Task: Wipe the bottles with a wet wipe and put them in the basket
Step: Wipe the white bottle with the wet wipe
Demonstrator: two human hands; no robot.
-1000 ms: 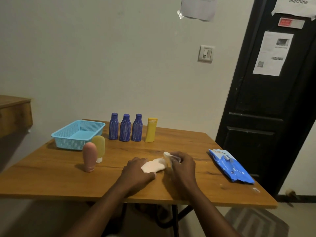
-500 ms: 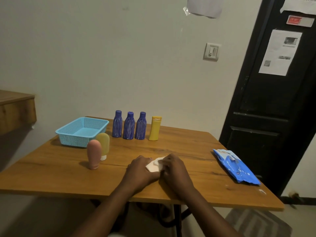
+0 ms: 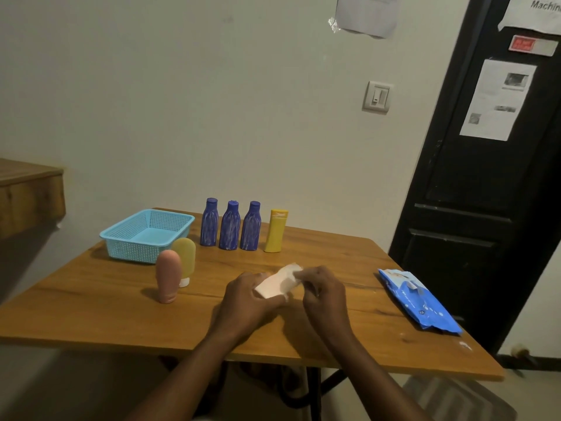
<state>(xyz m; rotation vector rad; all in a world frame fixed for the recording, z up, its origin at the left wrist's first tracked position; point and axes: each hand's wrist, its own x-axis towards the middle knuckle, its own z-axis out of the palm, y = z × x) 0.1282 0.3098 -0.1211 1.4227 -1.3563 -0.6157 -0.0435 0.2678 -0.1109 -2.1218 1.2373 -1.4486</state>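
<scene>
Judging from the head view, we take the step in hand to be readying the wipe (image 3: 277, 282) above the table (image 3: 91, 299). The left hand (image 3: 246, 299) grips its lower end and the right hand (image 3: 324, 294) pinches its upper corner. We cannot tell whether a small bottle lies wrapped inside. We would spread the thin, limp sheet across the palm so it hugs curved sides. Outside the basket (image 3: 133, 240), a mesh-walled plastic tray, stand three streaky blue bottles (image 3: 229, 226), a flat-sided yellow bottle (image 3: 275, 230), a rounded pink tube (image 3: 168, 276) and a yellow tube (image 3: 185, 256). The glossy pack of wipes (image 3: 420, 302) lies at the right.
</scene>
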